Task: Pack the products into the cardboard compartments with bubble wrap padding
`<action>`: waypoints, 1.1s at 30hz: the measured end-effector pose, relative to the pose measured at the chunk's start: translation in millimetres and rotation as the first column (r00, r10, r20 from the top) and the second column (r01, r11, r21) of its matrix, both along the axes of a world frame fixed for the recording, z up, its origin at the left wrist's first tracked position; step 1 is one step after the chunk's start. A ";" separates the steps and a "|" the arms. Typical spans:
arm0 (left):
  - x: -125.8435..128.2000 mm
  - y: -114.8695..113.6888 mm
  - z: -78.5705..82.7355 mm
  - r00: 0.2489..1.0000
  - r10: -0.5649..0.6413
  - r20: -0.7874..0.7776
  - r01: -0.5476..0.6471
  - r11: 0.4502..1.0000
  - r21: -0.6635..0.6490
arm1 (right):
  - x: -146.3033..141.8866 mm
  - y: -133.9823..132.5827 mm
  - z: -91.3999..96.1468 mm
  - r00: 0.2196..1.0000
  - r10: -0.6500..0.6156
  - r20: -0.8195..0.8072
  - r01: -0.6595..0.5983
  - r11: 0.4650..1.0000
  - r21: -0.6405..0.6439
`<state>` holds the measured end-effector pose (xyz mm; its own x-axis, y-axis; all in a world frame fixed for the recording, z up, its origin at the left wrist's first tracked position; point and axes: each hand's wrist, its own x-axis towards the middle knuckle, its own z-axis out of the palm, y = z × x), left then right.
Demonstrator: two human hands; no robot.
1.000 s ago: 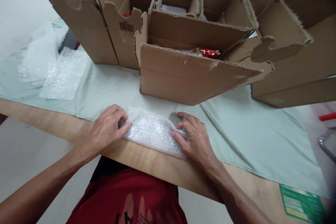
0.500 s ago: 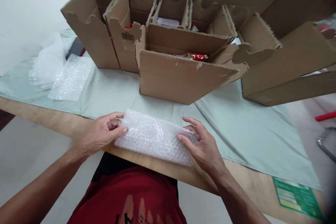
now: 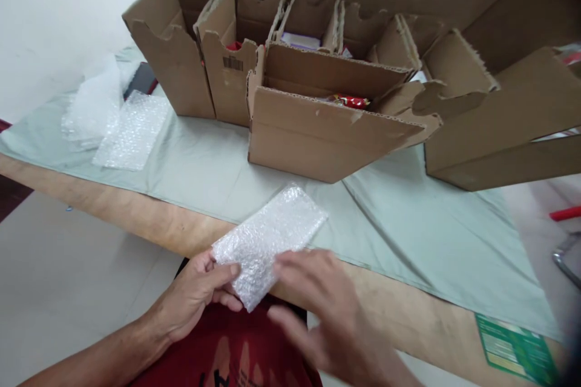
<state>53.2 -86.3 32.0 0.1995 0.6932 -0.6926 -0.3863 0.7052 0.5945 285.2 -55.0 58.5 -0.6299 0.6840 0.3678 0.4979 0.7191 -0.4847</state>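
Observation:
My left hand (image 3: 204,293) grips the near left end of a clear bubble wrap bag (image 3: 272,230), thumb on top and fingers beneath. The bag lies flat and slanted over the table's front edge, its far end on the pale green cloth. Whether anything is inside it I cannot make out. My right hand (image 3: 322,308) is blurred by motion beside the bag's right edge, its fingers spread and the thumb apart. It grips nothing; whether a fingertip touches the bag is unclear.
Cardboard bins (image 3: 290,133) with notched rims stand at the back, one holding a red shiny packet (image 3: 351,101). More bubble wrap (image 3: 131,133) lies at left on the green cloth (image 3: 190,157). A green printed card (image 3: 515,344) is at the front right.
The bubble wrap bag has turned, its right end swinging away from me. My left hand has moved nearer and still holds it. The right hand has let go and come closer to my body.

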 end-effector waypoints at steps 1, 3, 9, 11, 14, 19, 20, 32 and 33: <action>2.3 -0.6 -0.5 1.000 0.008 0.018 -0.007 1.000 -0.008 | -4.9 -15.8 -5.3 0.998 0.045 0.043 -0.044 0.999 -0.014; 5.5 -2.2 -0.8 0.999 0.012 0.030 -0.012 1.000 -0.012 | -15.4 -38.3 -19.8 0.994 0.021 0.108 -0.023 1.000 0.016; -17.4 -18.2 -0.7 0.959 -0.215 -0.183 0.238 0.964 0.119 | -22.2 -43.9 -51.5 0.980 -0.179 -0.085 0.179 0.984 -0.015; -32.8 -23.1 -1.4 0.859 -0.151 -0.488 0.327 0.897 0.297 | -17.1 -41.8 -52.2 0.961 -0.207 -0.184 0.197 0.978 -0.072; -46.0 -19.0 -1.0 0.580 0.146 -0.801 0.580 0.616 0.533 | -11.7 -42.6 -50.0 0.929 -0.267 -0.258 0.224 0.957 -0.184; -34.5 14.3 0.0 0.511 0.120 -0.851 0.835 0.163 0.525 | -13.0 -44.6 -48.9 0.900 -0.353 -0.256 0.273 0.914 -0.300; -31.3 20.7 -0.4 0.525 0.096 -0.846 0.835 0.136 0.534 | -13.8 -44.4 -48.9 0.896 -0.359 -0.263 0.276 0.912 -0.302; -10.3 40.7 -6.9 0.545 -0.045 -0.837 0.713 0.550 0.435 | -2.9 -38.6 -45.8 0.822 -0.475 -0.313 0.451 0.880 -0.150; -8.6 40.2 -10.0 0.526 0.011 -0.850 0.709 0.546 0.446 | -1.8 -39.6 -44.3 0.824 -0.479 -0.304 0.484 0.873 -0.062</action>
